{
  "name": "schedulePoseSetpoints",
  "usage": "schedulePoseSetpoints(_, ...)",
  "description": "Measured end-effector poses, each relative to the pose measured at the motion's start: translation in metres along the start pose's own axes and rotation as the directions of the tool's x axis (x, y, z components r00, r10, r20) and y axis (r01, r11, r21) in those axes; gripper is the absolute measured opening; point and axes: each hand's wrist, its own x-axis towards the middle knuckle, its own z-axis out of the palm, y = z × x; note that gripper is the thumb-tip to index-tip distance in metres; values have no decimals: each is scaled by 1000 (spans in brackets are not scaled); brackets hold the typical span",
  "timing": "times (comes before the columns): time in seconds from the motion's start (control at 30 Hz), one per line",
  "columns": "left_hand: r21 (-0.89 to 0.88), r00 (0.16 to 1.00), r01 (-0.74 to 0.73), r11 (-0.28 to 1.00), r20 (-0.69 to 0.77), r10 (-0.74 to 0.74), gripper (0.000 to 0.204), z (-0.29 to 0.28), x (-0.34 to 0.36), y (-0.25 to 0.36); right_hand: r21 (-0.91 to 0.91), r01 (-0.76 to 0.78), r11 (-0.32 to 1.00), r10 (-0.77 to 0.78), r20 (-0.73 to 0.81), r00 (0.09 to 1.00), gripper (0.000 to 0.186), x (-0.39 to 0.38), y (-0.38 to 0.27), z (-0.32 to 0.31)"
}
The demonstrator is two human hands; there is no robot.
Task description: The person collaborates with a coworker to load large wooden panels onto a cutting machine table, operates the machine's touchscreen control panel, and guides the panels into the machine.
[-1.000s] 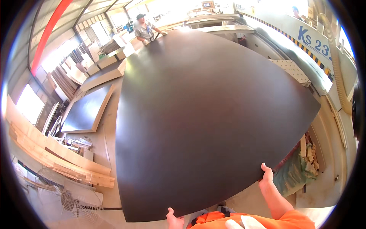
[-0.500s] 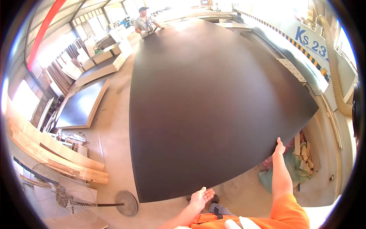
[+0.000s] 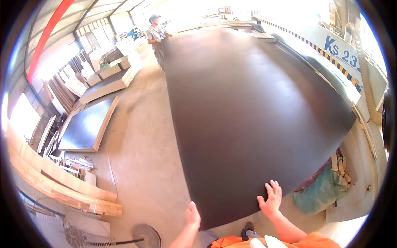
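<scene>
A large dark brown panel (image 3: 256, 124) stretches away in front of me over the machine table. At its near left corner my left hand (image 3: 192, 214) grips the edge, most of its fingers hidden. My right hand (image 3: 271, 200) lies on the panel's top near the front edge, open, fingers spread. Beyond the far left corner a co-worker (image 3: 158, 39) in a cap stands with hands at the panel's edge.
Along the right runs the machine's pale beam (image 3: 314, 39) with a black-yellow stripe. A green sack (image 3: 320, 192) of offcuts lies under the panel's right side. Stacked panels (image 3: 89, 124), timber boards (image 3: 74, 194) and a fan's round base (image 3: 147, 237) stand to the left.
The panel has shifted right, with more floor showing at its left. My left hand went from free at the front edge to the left edge; my right hand moved left onto the top.
</scene>
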Motion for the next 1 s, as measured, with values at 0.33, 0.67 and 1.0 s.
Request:
schedulePoseSetpoints(0.33, -77, 973, -231, 970, -31, 229, 78, 24, 138, 85, -184, -243, 952, 215, -161, 963, 60, 119, -67, 87)
schedulePoseSetpoints(0.67, 33, 908, -372, 928, 218, 357, 74, 24, 302, 170, -158, -290, 944, 225, -332, 916, 43, 267, -66, 122)
schedulePoseSetpoints(1.0, 515, 971, -237, 824, 134, 197, 71, -111, 539, 305, -302, -505, 809, 478, -163, 863, 63, 465, -86, 173)
